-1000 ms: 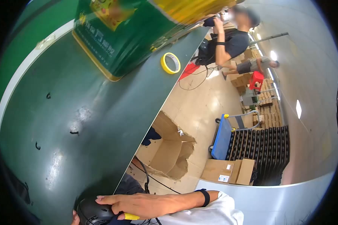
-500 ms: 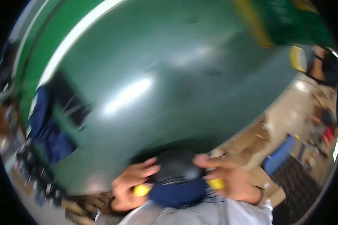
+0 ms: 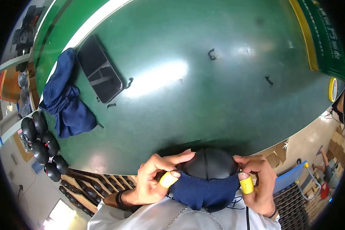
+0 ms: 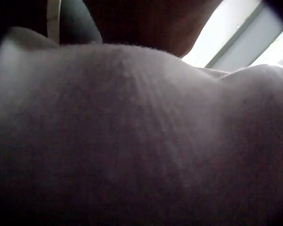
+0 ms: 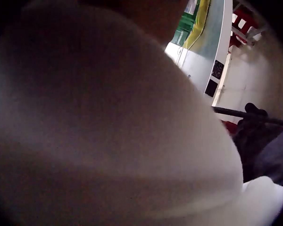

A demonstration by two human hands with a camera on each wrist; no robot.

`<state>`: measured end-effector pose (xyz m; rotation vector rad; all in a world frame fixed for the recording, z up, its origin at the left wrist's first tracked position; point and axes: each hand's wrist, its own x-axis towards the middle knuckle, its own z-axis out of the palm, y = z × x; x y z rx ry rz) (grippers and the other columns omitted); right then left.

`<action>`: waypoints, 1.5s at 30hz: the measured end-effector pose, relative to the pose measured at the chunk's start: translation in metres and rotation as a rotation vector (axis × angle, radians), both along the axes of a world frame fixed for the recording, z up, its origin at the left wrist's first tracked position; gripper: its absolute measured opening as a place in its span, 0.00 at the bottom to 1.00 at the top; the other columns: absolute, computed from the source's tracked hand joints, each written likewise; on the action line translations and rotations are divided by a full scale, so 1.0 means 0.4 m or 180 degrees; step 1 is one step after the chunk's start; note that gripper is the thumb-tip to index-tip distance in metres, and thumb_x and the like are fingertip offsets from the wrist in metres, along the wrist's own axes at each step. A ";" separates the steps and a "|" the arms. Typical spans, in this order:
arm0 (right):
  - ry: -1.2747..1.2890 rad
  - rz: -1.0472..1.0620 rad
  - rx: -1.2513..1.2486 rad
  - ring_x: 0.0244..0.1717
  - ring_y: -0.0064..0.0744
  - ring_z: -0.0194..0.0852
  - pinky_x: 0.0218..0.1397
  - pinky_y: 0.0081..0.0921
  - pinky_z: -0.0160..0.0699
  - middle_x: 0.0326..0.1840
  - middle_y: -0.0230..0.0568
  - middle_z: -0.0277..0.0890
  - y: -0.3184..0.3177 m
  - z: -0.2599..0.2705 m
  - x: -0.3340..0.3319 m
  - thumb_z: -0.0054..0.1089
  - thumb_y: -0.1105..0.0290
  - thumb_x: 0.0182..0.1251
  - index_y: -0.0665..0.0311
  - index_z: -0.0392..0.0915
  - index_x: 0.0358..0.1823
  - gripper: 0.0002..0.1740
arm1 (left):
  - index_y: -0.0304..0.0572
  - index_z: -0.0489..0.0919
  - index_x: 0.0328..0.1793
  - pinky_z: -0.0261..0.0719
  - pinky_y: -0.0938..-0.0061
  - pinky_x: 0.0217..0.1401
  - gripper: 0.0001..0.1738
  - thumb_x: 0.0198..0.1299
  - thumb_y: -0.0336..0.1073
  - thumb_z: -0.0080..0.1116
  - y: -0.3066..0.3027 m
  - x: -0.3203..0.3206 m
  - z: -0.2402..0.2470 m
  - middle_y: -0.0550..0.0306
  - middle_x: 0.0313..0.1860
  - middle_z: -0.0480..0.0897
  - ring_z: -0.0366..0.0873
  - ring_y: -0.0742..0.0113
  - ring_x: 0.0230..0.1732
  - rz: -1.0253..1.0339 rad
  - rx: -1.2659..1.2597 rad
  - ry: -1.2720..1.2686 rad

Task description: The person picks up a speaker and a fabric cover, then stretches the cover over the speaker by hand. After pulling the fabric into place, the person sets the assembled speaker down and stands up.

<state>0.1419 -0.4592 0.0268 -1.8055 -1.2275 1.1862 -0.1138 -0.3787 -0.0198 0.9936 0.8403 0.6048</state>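
Note:
At the front edge of the table in the head view, a smooth black domed shell with a centre ridge sits partly inside a navy fabric cover. My left hand grips its left side, index fingertip on the dome and yellow-taped thumb on the cloth. On the other side, my right hand holds it the same way, its thumb also wrapped in yellow tape. The underside of the shell is hidden. Both wrist views are mostly filled by pale cloth, and neither shows the shell.
A dark phone-like slab lies at the table's left beside a crumpled navy cloth. Small black scraps dot the green tabletop. A green tin and yellow tape roll stand right. Black domed shells are stacked left.
The head view has swung left and down, bringing the slab and navy cloth into sight. The left hand, barely visible at first, now shows gripping the shell along with the right.

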 end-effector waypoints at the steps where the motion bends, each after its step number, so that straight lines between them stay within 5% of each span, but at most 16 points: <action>1: -0.0011 -0.0051 -0.0080 0.47 0.44 0.87 0.50 0.32 0.83 0.45 0.54 0.84 0.003 0.004 -0.001 0.58 0.79 0.72 0.68 0.71 0.42 0.05 | 0.35 0.69 0.49 0.73 0.51 0.76 0.07 0.74 0.21 0.56 -0.002 -0.002 0.002 0.22 0.66 0.79 0.77 0.36 0.73 -0.0018 -0.0092 -0.0028; 5: 0.0180 -0.0391 -0.0536 0.47 0.43 0.86 0.51 0.30 0.81 0.43 0.51 0.80 0.031 0.014 -0.011 0.58 0.78 0.73 0.67 0.71 0.43 0.04 | 0.36 0.69 0.49 0.73 0.49 0.75 0.08 0.73 0.25 0.58 0.000 0.002 0.012 0.21 0.66 0.78 0.74 0.38 0.75 0.0065 -0.0402 0.0061; 7: 0.0276 -0.0430 -0.0566 0.47 0.44 0.84 0.51 0.33 0.79 0.45 0.52 0.79 0.045 0.002 -0.001 0.59 0.78 0.71 0.68 0.71 0.43 0.05 | 0.38 0.73 0.46 0.77 0.61 0.65 0.07 0.69 0.24 0.62 0.015 -0.001 0.007 0.30 0.65 0.76 0.79 0.52 0.64 -0.0243 0.0530 0.0863; 8: 0.0050 -0.0062 -0.0419 0.49 0.48 0.83 0.54 0.37 0.79 0.47 0.53 0.80 0.047 -0.004 0.019 0.60 0.80 0.69 0.67 0.72 0.44 0.07 | 0.40 0.77 0.42 0.74 0.67 0.55 0.08 0.63 0.25 0.67 0.020 -0.005 0.009 0.40 0.62 0.74 0.73 0.62 0.49 -0.0278 0.0992 0.1208; 14: -0.0652 0.0582 -0.0250 0.52 0.45 0.70 0.56 0.36 0.61 0.55 0.42 0.79 0.068 -0.045 0.041 0.65 0.79 0.66 0.62 0.74 0.43 0.09 | 0.41 0.81 0.39 0.66 0.62 0.57 0.09 0.59 0.29 0.73 0.022 0.009 -0.009 0.48 0.60 0.73 0.63 0.56 0.51 -0.0420 0.1884 0.2107; 25: -0.0938 0.0696 0.0302 0.57 0.50 0.66 0.63 0.37 0.62 0.57 0.47 0.68 0.060 -0.078 0.041 0.56 0.91 0.53 0.64 0.73 0.43 0.18 | 0.40 0.78 0.45 0.69 0.57 0.61 0.12 0.57 0.29 0.70 0.034 0.010 -0.004 0.46 0.60 0.70 0.63 0.46 0.55 -0.0716 0.2464 0.2220; 29: -0.0776 0.0532 0.0724 0.47 0.49 0.74 0.51 0.33 0.72 0.48 0.51 0.71 0.076 -0.099 0.050 0.53 0.92 0.56 0.67 0.70 0.45 0.18 | 0.37 0.77 0.50 0.69 0.58 0.61 0.14 0.59 0.26 0.66 0.082 0.035 -0.024 0.46 0.56 0.73 0.66 0.46 0.55 -0.0587 0.2806 0.1899; 33: -0.0335 -0.0206 0.1112 0.36 0.28 0.75 0.45 0.25 0.74 0.33 0.40 0.76 0.092 -0.130 0.017 0.49 0.88 0.71 0.67 0.68 0.47 0.10 | 0.37 0.77 0.50 0.70 0.56 0.60 0.14 0.59 0.26 0.66 0.106 0.083 -0.037 0.47 0.46 0.77 0.72 0.44 0.50 -0.0093 0.3042 0.1477; 34: 0.0606 -0.0549 0.1060 0.37 0.24 0.74 0.44 0.23 0.73 0.35 0.37 0.77 0.096 -0.121 0.008 0.48 0.85 0.75 0.64 0.67 0.49 0.08 | 0.36 0.76 0.50 0.76 0.61 0.55 0.16 0.60 0.27 0.70 0.110 0.083 -0.028 0.52 0.40 0.79 0.79 0.56 0.44 -0.0037 0.2714 0.1443; 35: 0.1558 -0.0871 0.0980 0.38 0.19 0.74 0.43 0.20 0.72 0.37 0.33 0.79 0.097 -0.115 0.006 0.47 0.82 0.80 0.62 0.67 0.51 0.07 | 0.36 0.76 0.50 0.76 0.61 0.55 0.16 0.60 0.27 0.70 0.114 0.086 -0.002 0.52 0.40 0.79 0.79 0.56 0.44 -0.0042 0.2748 0.1426; 37: 0.2349 -0.0769 0.1052 0.34 0.11 0.72 0.38 0.11 0.69 0.40 0.29 0.80 0.091 -0.056 0.031 0.49 0.74 0.84 0.59 0.66 0.55 0.05 | 0.36 0.75 0.50 0.79 0.70 0.50 0.18 0.60 0.28 0.73 0.119 0.091 0.068 0.57 0.40 0.81 0.80 0.69 0.44 0.0163 0.2508 0.0756; 38: 0.2496 -0.0718 0.1216 0.33 0.11 0.72 0.37 0.10 0.69 0.40 0.28 0.80 0.082 -0.001 0.020 0.50 0.73 0.84 0.59 0.66 0.56 0.06 | 0.35 0.74 0.50 0.78 0.77 0.50 0.18 0.61 0.28 0.74 0.124 0.093 0.088 0.60 0.42 0.82 0.79 0.76 0.46 0.0149 0.2372 0.0118; 41: 0.2049 -0.0812 0.1738 0.41 0.13 0.73 0.45 0.15 0.73 0.43 0.30 0.75 0.013 -0.021 -0.024 0.54 0.70 0.83 0.62 0.66 0.57 0.10 | 0.31 0.73 0.66 0.77 0.67 0.64 0.31 0.61 0.34 0.75 0.047 0.085 0.076 0.49 0.50 0.83 0.81 0.62 0.55 0.0101 0.2524 0.0145; 42: 0.1174 -0.1185 0.2084 0.48 0.16 0.70 0.52 0.17 0.72 0.48 0.33 0.70 -0.013 -0.090 -0.063 0.56 0.71 0.80 0.63 0.67 0.57 0.11 | 0.31 0.71 0.74 0.74 0.63 0.70 0.37 0.61 0.33 0.73 -0.034 0.079 -0.092 0.43 0.60 0.82 0.81 0.55 0.62 0.0423 0.1698 -0.0178; 43: 0.0836 -0.1139 0.2052 0.50 0.20 0.67 0.55 0.18 0.70 0.51 0.33 0.66 -0.046 -0.154 -0.096 0.61 0.73 0.76 0.65 0.68 0.57 0.14 | 0.32 0.67 0.79 0.72 0.62 0.73 0.41 0.61 0.32 0.70 -0.052 0.075 -0.083 0.42 0.65 0.81 0.81 0.53 0.64 -0.0386 0.2217 0.0492; 45: 0.1747 -0.1328 0.1724 0.51 0.22 0.70 0.58 0.22 0.72 0.51 0.36 0.69 -0.080 -0.251 -0.180 0.67 0.76 0.70 0.68 0.67 0.57 0.20 | 0.35 0.72 0.76 0.73 0.63 0.75 0.35 0.66 0.41 0.70 -0.047 0.081 -0.091 0.42 0.73 0.76 0.75 0.57 0.73 -0.0790 0.1942 0.0213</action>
